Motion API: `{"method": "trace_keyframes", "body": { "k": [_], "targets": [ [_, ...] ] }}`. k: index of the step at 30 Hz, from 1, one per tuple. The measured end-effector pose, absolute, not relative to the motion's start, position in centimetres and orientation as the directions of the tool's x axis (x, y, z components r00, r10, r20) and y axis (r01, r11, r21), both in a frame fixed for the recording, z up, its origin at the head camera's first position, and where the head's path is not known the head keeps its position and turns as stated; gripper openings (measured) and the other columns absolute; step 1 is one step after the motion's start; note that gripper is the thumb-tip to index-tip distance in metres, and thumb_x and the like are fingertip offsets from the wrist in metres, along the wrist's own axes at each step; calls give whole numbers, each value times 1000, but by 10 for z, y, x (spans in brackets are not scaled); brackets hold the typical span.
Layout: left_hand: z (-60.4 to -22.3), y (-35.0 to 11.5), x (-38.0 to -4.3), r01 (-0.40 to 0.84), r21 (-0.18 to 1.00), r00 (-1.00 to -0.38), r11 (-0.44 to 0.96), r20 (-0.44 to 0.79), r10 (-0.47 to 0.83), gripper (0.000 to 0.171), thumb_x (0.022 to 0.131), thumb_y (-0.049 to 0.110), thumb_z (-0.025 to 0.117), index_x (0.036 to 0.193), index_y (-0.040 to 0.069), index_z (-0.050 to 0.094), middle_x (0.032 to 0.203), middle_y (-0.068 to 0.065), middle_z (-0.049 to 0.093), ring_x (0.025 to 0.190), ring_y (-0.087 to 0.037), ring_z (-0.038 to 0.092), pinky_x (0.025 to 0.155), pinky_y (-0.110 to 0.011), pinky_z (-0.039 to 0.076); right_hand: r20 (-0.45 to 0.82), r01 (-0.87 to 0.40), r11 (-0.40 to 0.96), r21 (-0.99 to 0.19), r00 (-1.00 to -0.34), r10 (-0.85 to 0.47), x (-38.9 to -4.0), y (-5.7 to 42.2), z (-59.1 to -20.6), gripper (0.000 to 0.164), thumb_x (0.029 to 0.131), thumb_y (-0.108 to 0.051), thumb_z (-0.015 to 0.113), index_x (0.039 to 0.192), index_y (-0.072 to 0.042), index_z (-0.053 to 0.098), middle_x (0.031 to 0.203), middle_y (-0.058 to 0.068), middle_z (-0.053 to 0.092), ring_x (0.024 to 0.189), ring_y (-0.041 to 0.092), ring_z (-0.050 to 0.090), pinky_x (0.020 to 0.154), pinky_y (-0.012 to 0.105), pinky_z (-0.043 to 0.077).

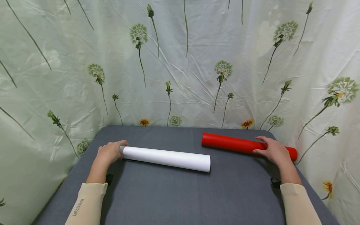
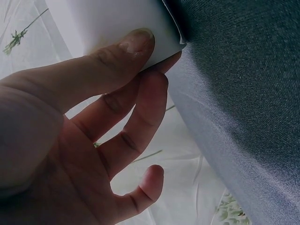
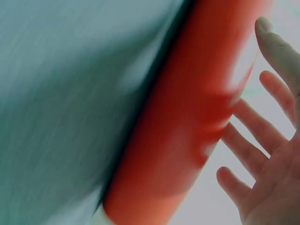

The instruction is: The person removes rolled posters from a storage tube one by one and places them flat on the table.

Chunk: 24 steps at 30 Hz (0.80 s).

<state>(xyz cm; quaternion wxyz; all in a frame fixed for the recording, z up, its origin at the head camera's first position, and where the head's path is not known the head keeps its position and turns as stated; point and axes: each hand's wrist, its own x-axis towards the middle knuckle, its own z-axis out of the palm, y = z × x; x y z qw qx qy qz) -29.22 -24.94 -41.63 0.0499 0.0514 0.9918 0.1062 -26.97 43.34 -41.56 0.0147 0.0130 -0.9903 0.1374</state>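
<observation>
A white roll, like rolled paper or sheet, lies slantwise on the grey tabletop. Its left end is pinched by my left hand; the left wrist view shows the thumb on top of the white roll and fingers beneath the edge. A red roll lies farther back on the right. Above its right half is my right hand, fingers spread. In the right wrist view those fingers stand loosely beside the red roll, not wrapped around it; whether any fingertip touches it I cannot tell.
Both rolls lie on a table covered in dark grey cloth. A pale curtain with a dandelion print hangs right behind the table and along both sides.
</observation>
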Motion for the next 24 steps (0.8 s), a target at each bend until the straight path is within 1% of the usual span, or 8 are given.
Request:
{"method": "trace_keyframes", "body": {
  "k": [3,8,14,17,24],
  "targets": [
    [-416,-249,-292,90,216,-990,972,-91,112,44,90,9,79,130,20,67,119,-27,72,95,-44,66,81,-64,45,55,-15,966,-259,-998,-1,-259,456,-415,82,89,-53,79,150,-6,52,148,41,50,121,60,56,90,67,49],
    [-415,-249,-291,81,218,-989,973,-102,105,44,91,8,78,131,20,67,119,-27,71,95,-43,65,82,-64,45,86,-24,968,-250,-996,-2,-246,486,-417,74,88,-39,84,143,1,56,143,44,51,121,63,54,94,72,46],
    [-412,-248,-291,61,226,-987,972,-131,92,45,91,6,77,133,19,67,120,-27,70,98,-43,64,84,-64,44,118,-35,975,-222,-993,-8,-243,500,-424,59,88,-22,82,137,3,59,140,44,52,120,66,51,96,75,44],
    [-412,-248,-290,60,228,-986,972,-136,93,46,90,6,77,133,19,67,121,-27,70,99,-43,64,85,-65,44,119,-14,976,-217,-993,12,-244,500,-427,56,89,-19,81,137,2,60,139,44,51,121,66,49,96,76,43],
    [-412,-247,-290,67,229,-988,971,-122,97,46,90,6,79,132,19,68,124,-28,70,102,-45,65,86,-66,44,120,27,975,-218,-991,55,-244,499,-427,57,88,-19,82,137,1,60,139,44,50,122,65,47,95,77,43]
  ]
}}
